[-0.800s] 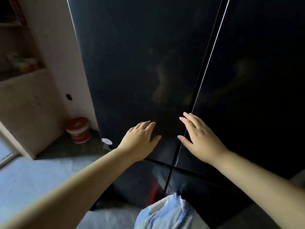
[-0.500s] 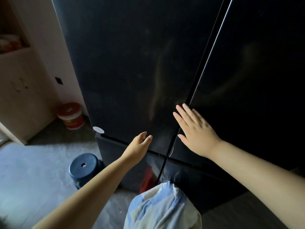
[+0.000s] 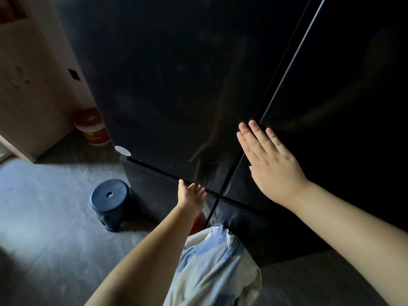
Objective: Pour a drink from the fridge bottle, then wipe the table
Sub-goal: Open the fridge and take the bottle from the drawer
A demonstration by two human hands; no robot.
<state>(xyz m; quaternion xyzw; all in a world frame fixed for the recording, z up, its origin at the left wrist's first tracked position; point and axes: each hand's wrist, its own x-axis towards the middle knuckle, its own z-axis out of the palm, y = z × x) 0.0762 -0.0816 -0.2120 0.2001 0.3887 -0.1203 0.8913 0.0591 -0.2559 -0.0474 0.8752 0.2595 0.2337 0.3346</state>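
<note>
A tall glossy black fridge (image 3: 176, 74) fills the view, with two upper doors split by a vertical seam and both shut. My right hand (image 3: 271, 160) lies flat with straight fingers on the left edge of the right door (image 3: 342, 107), beside the seam. My left hand (image 3: 191, 195) reaches lower, fingers extended at the bottom edge of the left door, above the lower drawer front (image 3: 154, 191). Neither hand holds anything. No bottle is in view.
A dark blue plastic stool (image 3: 110, 200) stands on the grey floor left of the fridge base. A red-lidded tub (image 3: 92, 127) sits in the corner by a beige cabinet (image 3: 26, 96). Light blue and cream clothing (image 3: 212, 268) hangs below me.
My left hand has dropped from the face of the left door to its bottom edge. My right hand stays flat by the seam. The view has shifted, bringing the stool into sight.
</note>
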